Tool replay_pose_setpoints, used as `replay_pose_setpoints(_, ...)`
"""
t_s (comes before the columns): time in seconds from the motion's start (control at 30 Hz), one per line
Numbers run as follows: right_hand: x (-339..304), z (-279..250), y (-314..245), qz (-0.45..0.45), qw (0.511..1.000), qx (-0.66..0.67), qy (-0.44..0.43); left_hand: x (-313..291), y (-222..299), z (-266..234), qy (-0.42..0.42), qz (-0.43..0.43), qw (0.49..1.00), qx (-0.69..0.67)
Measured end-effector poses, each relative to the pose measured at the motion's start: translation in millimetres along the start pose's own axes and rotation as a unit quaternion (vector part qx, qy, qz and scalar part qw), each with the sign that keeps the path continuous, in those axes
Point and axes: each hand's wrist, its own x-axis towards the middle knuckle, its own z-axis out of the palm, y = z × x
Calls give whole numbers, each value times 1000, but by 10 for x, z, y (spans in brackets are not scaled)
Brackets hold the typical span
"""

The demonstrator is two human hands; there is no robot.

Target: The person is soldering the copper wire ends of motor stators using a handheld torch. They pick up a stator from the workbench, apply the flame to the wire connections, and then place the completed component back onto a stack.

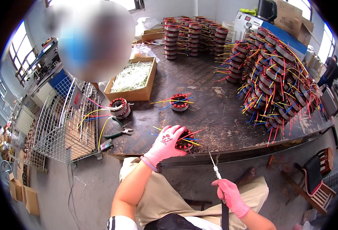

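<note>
My left hand (164, 143), in a pink glove, grips a wound motor stator (186, 143) at the table's near edge. Its fingers and palm cover the stator's left side; red, yellow and blue leads stick out around it. In front of the edge, right of the stator, my right hand (231, 196), also gloved in pink, is closed around a slim tool (216, 171) with a light handle and a long pointed metal tip. The tip points up toward the table edge, apart from the stator. I cannot tell the tool's exact kind.
On the dark table (199, 84), a second stator (179, 102) lies farther back; another stator (119, 108) and green-handled pliers (117, 133) are left. A cardboard box (140, 94) holds white strips. Stacked stators (270, 76) crowd the right. A wire cage (63, 130) stands left; a person faces me opposite.
</note>
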Motion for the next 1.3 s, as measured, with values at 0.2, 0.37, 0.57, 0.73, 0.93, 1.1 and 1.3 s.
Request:
replay_pose_setpoints(0.2, -23, 105, -21, -12, 1000, 4, 15, 62, 79, -1, 25, -22, 999, 18)
replay_pose_setpoints(0.37, -14, 56, 118, 16, 999, 0, 34, 56, 44, 36, 44, -11, 999, 29)
replay_pose_setpoints(0.57, -40, 71, 92, 33, 998, 30, 45, 100, 81, -6, 17, 15, 1000, -19)
replay_pose_setpoints(0.73, -51, 142, 107, 50, 996, 63, 31, 103, 125, -106, -8, -5, 1000, -26)
replay_pose_setpoints(0.93, -43, 114, 119, 64, 997, 45, 24, 132, 96, -109, -10, 10, 1000, -27)
replay_pose_setpoints(1.1, -42, 145, 112, 64, 996, 63, 22, 135, 72, -101, -13, 16, 999, -40)
replay_pose_setpoints(1.3, -30, 174, 142, 74, 995, 57, 25, 118, 76, -111, -11, 16, 999, -35)
